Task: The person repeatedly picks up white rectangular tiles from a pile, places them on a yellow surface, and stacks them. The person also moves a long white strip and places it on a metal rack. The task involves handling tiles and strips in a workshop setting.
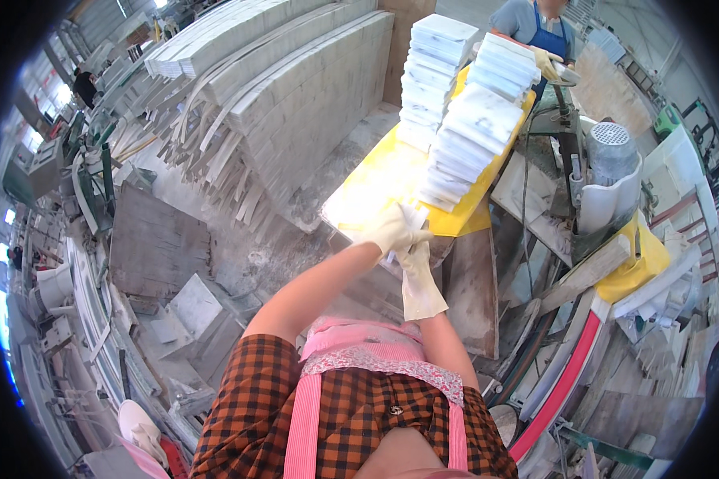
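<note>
My left hand and my right hand, both in pale cream gloves, meet in front of me at the near edge of a yellow-covered table. Their fingers are closed around a white stone tile, mostly hidden by the gloves and washed out by glare. Just beyond my hands, stacks of white, grey-veined marble tiles stand on the yellow cover: a near stack, one at the far left and one at the far right.
Long rows of stacked stone slabs rise at the far left. A person in a blue apron stands behind the tiles. On the right are a grey motor and a yellow cloth. Boards and stone offcuts litter the left floor.
</note>
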{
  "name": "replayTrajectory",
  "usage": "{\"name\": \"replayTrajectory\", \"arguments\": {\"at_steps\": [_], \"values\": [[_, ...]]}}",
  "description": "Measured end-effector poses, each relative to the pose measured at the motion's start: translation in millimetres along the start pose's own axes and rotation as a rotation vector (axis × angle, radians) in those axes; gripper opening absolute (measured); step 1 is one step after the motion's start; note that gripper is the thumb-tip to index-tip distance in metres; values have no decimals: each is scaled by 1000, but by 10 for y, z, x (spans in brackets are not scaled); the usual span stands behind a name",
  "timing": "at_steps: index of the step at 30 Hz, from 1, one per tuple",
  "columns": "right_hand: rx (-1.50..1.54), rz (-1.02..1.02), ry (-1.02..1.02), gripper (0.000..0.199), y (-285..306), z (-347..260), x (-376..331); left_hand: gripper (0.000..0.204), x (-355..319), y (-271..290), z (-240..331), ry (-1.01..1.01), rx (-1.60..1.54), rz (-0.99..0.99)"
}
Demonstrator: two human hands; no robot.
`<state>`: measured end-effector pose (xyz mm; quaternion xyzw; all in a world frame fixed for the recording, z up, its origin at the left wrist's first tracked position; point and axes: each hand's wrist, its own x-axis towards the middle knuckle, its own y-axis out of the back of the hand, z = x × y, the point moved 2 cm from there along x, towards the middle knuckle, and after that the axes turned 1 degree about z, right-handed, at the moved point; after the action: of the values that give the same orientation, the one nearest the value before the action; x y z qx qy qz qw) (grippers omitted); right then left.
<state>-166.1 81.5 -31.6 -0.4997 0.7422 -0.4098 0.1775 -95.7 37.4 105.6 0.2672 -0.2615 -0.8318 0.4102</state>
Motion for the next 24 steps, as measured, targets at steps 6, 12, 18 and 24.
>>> {"name": "replayTrajectory", "arguments": {"at_steps": [6, 12, 18, 24], "values": [[-310, -109, -172, 76, -218, -822, -500, 77, -52, -94, 13, 103, 119, -16], [-532, 85, -35, 57, 10, -1109, -424, 52, 100, 72, 53, -429, 458, -262], [-835, -85, -137, 55, -29, -1014, 3, 66, 168, 96, -34, -348, 423, -333], [-789, -68, -242, 56, -25, -915, 43, 106, -25, 194, -412, -528, 178, 107]]}}
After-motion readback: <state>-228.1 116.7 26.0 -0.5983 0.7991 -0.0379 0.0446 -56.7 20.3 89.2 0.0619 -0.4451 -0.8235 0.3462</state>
